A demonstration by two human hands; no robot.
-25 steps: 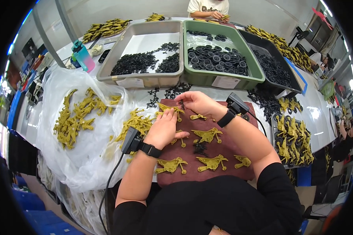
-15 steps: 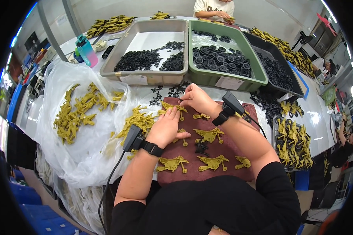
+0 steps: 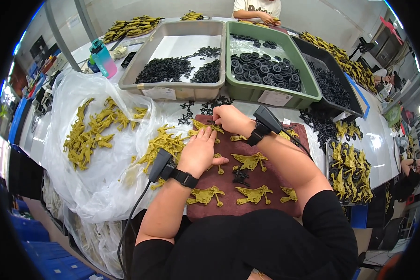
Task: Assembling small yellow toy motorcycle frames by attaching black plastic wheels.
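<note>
Both hands have slid a little toward the upper middle of the frame since the earlier view. On the maroon mat (image 3: pixel 266 196) at lower centre lie finished-looking olive plastic frames (image 3: pixel 253 194) and a small black piece (image 3: pixel 240 176). Just beyond, the left hand (image 3: pixel 198 151) presses flat and open on one olive frame (image 3: pixel 205 127), while the right hand (image 3: pixel 231 119) pinches its upper end, grip narrow, apparently fitting a part; seating it squarely seems next. Farther off, the grey tray (image 3: pixel 172 88) holds black spiky parts, the green tray (image 3: pixel 275 95) black wheels.
</note>
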